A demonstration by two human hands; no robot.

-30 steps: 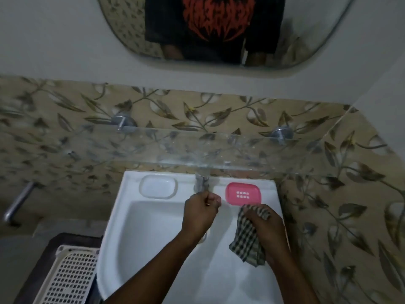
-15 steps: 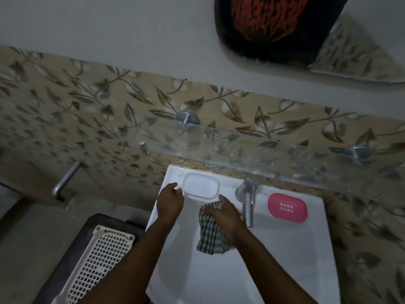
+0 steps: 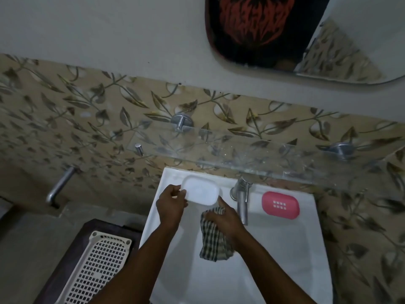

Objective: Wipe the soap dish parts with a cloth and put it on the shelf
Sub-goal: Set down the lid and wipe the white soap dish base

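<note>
A white soap dish base (image 3: 201,190) is tilted up off the back left rim of the white sink (image 3: 306,249). My left hand (image 3: 170,206) pinches its left end. My right hand (image 3: 223,218) grips a checked cloth (image 3: 213,242) that hangs over the basin, with one finger stretched up to the dish's right end. A pink slotted soap dish insert (image 3: 280,205) lies flat on the sink's back right rim, right of the tap (image 3: 241,196). A clear glass shelf (image 3: 252,154) on two metal brackets runs along the tiled wall above the sink.
A white perforated basket (image 3: 94,270) rests on a dark stand left of the sink. A metal pipe (image 3: 60,186) juts from the leaf-patterned tiles at left. A mirror (image 3: 306,36) hangs above the shelf, and a tiled side wall closes the right.
My left hand has taken hold of the white dish base and tilted it up off the rim. My right hand with the cloth has stayed beside it, a finger now touching the dish.
</note>
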